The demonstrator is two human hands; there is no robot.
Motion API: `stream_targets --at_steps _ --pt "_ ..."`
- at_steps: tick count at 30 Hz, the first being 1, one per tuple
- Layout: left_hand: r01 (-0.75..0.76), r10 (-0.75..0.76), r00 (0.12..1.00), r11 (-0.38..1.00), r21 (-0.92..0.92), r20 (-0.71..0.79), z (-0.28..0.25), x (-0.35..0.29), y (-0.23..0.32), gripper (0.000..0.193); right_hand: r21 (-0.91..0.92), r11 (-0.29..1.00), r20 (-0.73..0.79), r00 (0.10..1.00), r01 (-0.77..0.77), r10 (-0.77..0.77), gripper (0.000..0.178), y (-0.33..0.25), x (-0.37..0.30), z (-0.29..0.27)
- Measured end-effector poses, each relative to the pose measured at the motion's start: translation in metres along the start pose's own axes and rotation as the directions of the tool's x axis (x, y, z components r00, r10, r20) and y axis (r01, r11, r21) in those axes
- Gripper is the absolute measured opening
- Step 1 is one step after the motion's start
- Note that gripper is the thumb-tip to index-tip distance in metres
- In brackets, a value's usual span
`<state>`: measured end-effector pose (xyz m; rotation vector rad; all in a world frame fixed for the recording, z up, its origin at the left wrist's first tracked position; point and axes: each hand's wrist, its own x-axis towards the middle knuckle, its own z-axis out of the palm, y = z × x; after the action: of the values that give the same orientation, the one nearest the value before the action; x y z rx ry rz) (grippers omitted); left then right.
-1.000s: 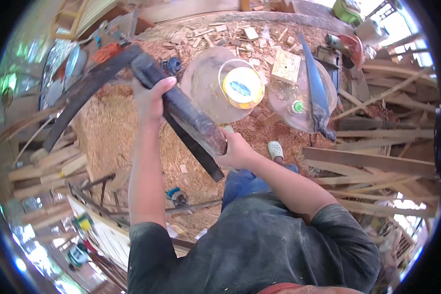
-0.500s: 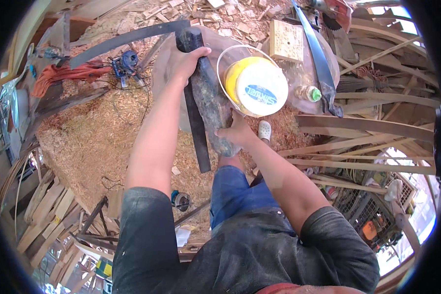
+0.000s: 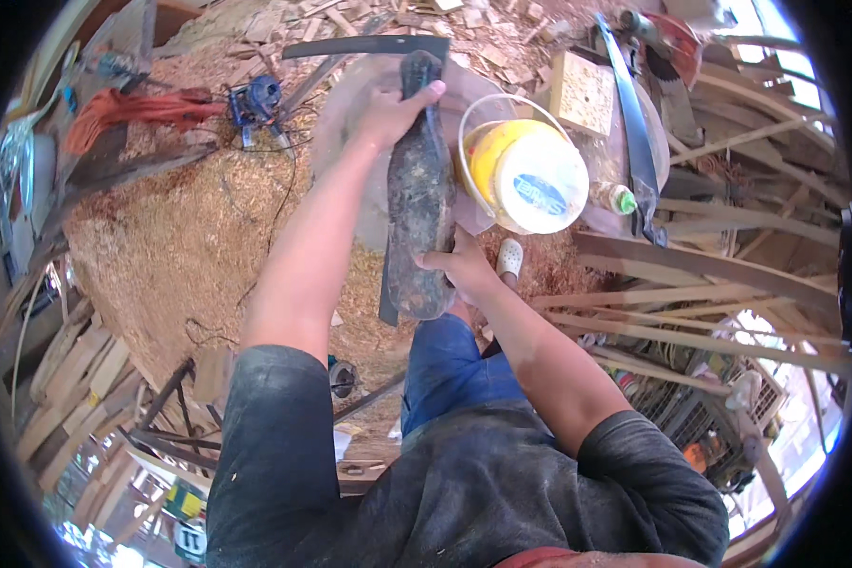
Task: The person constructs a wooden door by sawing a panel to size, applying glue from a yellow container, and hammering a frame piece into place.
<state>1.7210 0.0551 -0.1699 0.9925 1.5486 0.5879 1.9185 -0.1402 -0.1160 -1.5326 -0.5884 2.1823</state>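
My left hand [image 3: 399, 115] is wrapped round the narrow upper end of a long, dark, scuffed piece [image 3: 418, 199], wider and rounded at its lower end; its exact kind I cannot tell. My right hand [image 3: 462, 267] grips its lower right edge, thumb on top. Behind it lies a flat black L-shaped carpenter's square [image 3: 364, 45], one leg reaching left at the top, the other mostly hidden and showing at the lower left edge. Whether my fingers also hold the square is hidden. Just right stands a yellow pail [image 3: 488, 161] with a white lid [image 3: 540, 194].
A wood block [image 3: 582, 93], a long blue-grey blade [image 3: 627, 123] and a green-capped bottle [image 3: 613, 197] lie beyond the pail. A red circular saw [image 3: 667, 47] sits at far right. Left are a blue power tool [image 3: 256, 102], its cord and orange cloth [image 3: 142, 118]. Sawdust covers the floor [image 3: 170, 246].
The dark piece and the square have swung clockwise and shifted right, with both hands on the piece. More of the square's lower leg is now hidden behind it.
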Motion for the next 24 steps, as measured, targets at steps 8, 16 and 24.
stream_targets --at_steps 8,16,24 --pt "-0.010 -0.045 0.915 0.991 -0.133 -0.401 -0.011 -0.128 -0.121 0.064 -0.736 0.659 -0.010 0.971 0.155 -0.239 0.056 0.009 0.031 0.002" --pt "0.632 -0.533 0.645 0.775 -0.010 -0.548 0.078 -0.448 -0.220 0.045 -0.122 -0.639 0.890 0.369 0.759 0.268 0.029 -0.010 0.061 -0.175" --pt "0.681 -0.391 0.632 0.692 0.240 -0.669 0.293 -0.613 -0.253 0.040 0.230 -0.496 0.663 0.238 0.838 0.710 0.034 -0.061 0.070 -0.332"
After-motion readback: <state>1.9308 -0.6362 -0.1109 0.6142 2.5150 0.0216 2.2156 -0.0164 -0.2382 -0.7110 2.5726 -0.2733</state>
